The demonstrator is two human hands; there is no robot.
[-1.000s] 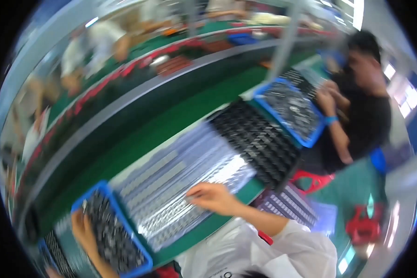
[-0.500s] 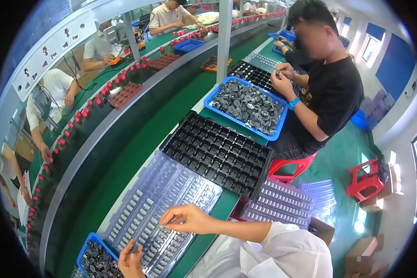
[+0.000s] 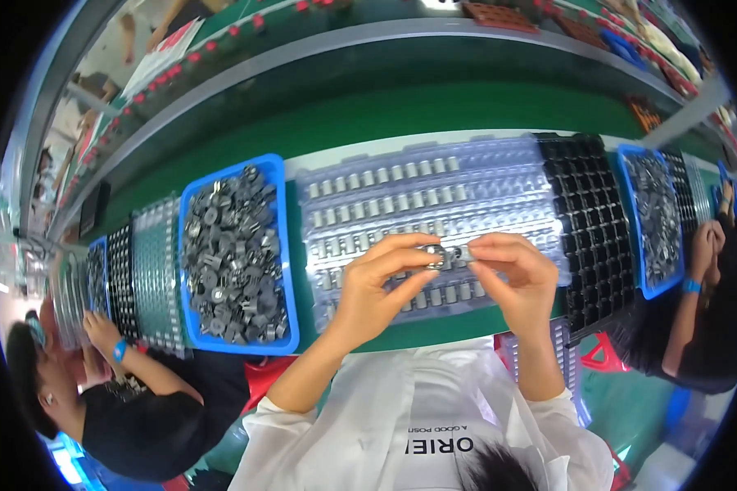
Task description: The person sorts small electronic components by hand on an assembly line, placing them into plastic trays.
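Observation:
Over the clear plastic tray (image 3: 475, 176), my two hands meet fingertip to fingertip. My left hand (image 3: 381, 282) pinches a small dark grey and metal part (image 3: 436, 257). Between the thumb and fingers of my right hand (image 3: 516, 270) is a small silver cylinder (image 3: 460, 254) whose dark end faces the grey part. The two pieces are very close; whether they touch I cannot tell. Rows of silver cylinders (image 3: 397, 173) fill the left portion of the tray beneath, partly hidden by my hands.
To the left stands a blue bin (image 3: 290, 278) heaped with grey round parts. A black compartment tray (image 3: 585, 229) adjoins on the right, then another blue bin (image 3: 648, 290). Co-workers sit on both sides, one hand (image 3: 704, 245) near the right bin. A conveyor edge (image 3: 319, 47) runs beyond.
My view has swung from the right to straight over the tray. My hands, apart before, are now together, with a small piece pinched in each.

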